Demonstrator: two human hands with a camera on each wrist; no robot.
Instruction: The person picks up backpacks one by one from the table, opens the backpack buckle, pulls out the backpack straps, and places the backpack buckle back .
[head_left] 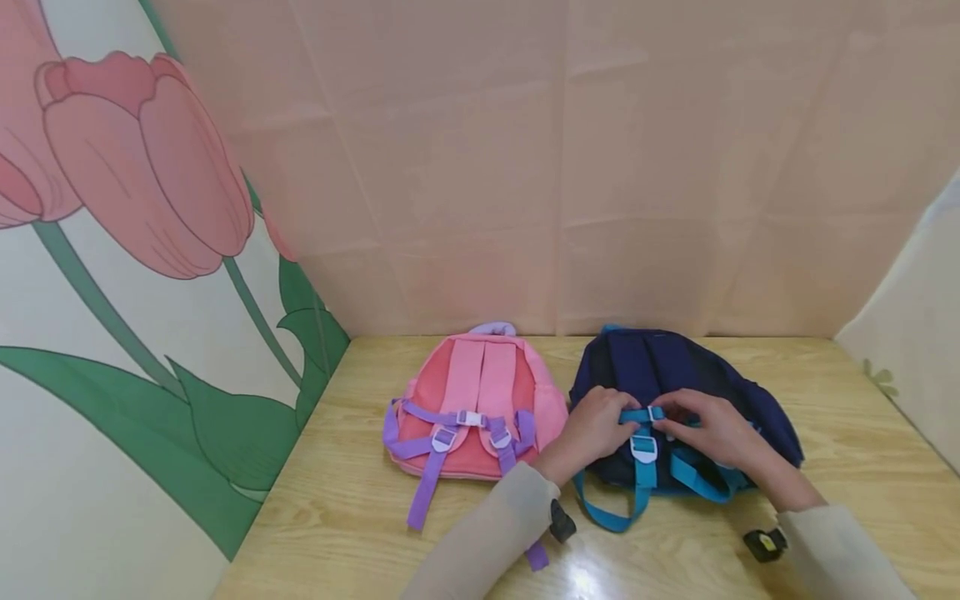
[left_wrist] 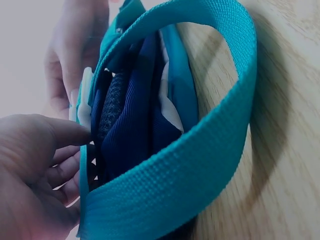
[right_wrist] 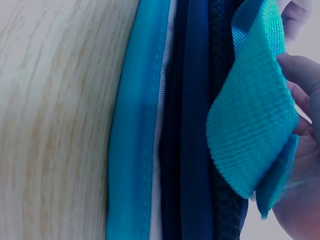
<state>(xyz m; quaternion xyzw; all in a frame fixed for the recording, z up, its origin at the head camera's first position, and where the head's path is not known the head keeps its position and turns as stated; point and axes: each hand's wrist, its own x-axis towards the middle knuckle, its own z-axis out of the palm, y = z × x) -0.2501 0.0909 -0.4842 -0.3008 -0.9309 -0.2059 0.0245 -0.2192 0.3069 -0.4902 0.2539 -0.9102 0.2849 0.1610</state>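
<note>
A navy backpack point(head_left: 705, 358) lies on the table with its strap side up. Across its front runs a teal chest strap point(head_left: 636, 415) with a small white buckle point(head_left: 652, 413). My left hand point(head_left: 597, 423) pinches the strap just left of that buckle, thumb and fingers bent round the webbing. From the other side my right hand point(head_left: 716, 427) pinches the strap at the buckle's right end. Below them hangs a white strap adjuster point(head_left: 643, 448) on a teal shoulder strap. In the left wrist view a loop of teal webbing point(left_wrist: 175, 185) crosses in front of the navy fabric.
Close by on the left, a pink backpack point(head_left: 480, 375) lies with its purple straps point(head_left: 426, 492) and white buckle point(head_left: 471, 418) facing up. Both bags rest on a wood-grain table point(head_left: 322, 517). A pinkish cloth backdrop point(head_left: 562, 167) stands behind, and a tulip-print panel point(head_left: 150, 167) on the left.
</note>
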